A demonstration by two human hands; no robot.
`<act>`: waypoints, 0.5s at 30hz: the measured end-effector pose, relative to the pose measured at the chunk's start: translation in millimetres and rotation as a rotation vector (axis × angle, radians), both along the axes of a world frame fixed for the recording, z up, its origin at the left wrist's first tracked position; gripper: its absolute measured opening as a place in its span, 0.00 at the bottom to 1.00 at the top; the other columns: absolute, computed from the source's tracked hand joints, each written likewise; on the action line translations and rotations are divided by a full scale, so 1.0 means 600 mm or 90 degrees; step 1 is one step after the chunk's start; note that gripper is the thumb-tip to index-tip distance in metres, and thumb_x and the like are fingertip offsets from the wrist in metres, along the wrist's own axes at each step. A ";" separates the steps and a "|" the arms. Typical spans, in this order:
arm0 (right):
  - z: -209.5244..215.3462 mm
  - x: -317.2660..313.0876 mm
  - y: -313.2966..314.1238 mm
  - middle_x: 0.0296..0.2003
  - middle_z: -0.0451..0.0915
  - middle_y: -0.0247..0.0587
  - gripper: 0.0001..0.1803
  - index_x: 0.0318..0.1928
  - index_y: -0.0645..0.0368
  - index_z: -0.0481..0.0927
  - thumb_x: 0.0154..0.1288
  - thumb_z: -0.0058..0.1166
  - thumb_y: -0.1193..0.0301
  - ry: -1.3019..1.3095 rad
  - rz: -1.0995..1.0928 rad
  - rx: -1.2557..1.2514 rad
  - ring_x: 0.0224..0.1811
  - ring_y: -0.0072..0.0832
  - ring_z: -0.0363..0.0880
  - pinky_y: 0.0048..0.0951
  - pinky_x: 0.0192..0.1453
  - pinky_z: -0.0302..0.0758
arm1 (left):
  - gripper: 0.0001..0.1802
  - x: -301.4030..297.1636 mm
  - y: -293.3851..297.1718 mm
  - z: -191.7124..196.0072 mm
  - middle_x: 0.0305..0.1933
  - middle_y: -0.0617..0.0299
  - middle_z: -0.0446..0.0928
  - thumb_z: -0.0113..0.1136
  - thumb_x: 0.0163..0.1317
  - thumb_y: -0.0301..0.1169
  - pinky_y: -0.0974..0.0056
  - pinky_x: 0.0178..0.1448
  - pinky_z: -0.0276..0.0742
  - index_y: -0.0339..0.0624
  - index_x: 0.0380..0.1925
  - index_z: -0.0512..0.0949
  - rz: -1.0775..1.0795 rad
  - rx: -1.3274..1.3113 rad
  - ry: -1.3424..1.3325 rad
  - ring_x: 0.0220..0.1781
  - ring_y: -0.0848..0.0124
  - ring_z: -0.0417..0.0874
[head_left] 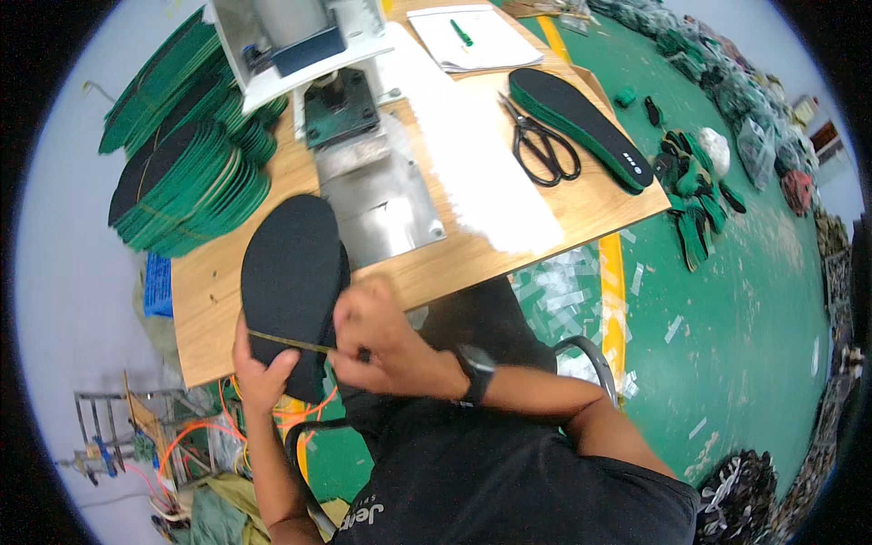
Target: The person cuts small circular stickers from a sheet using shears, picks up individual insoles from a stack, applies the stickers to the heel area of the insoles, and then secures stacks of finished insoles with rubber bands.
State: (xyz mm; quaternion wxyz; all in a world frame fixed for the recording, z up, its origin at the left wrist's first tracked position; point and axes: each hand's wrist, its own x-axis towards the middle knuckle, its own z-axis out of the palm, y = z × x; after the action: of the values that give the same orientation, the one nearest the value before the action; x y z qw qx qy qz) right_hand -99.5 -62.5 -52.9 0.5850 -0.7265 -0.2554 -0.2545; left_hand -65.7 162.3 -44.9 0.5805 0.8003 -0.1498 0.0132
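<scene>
A stack of black insoles is held over the front left of the table, toes pointing away from me. My left hand is closed around its left side near the heel, thumb on top. A thin yellowish rubber band crosses the top insole and runs to my right hand. That hand is closed on the band at the stack's right edge, its fingers a little blurred by motion. How the band passes beneath the stack is hidden.
Banded piles of green-edged insoles stand at the table's left. Behind my hands is a bench press with a metal plate. Black scissors, another insole stack and papers with a green pen lie right.
</scene>
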 end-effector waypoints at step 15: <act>0.116 0.007 -0.141 0.40 0.76 0.63 0.53 0.68 0.36 0.18 0.64 0.47 0.45 0.046 0.657 0.628 0.16 0.29 0.76 0.16 0.15 0.70 | 0.62 0.085 0.118 -0.002 0.53 0.55 0.74 0.79 0.19 0.59 0.65 0.57 0.68 0.27 0.53 0.69 -0.366 0.078 0.029 0.51 0.68 0.76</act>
State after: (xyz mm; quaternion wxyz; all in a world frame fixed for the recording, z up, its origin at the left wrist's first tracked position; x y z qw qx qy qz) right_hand -95.4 -147.1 16.6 0.8992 -0.1717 -0.4024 -0.0070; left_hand -15.0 233.3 -45.9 0.5144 0.7585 -0.3578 -0.1792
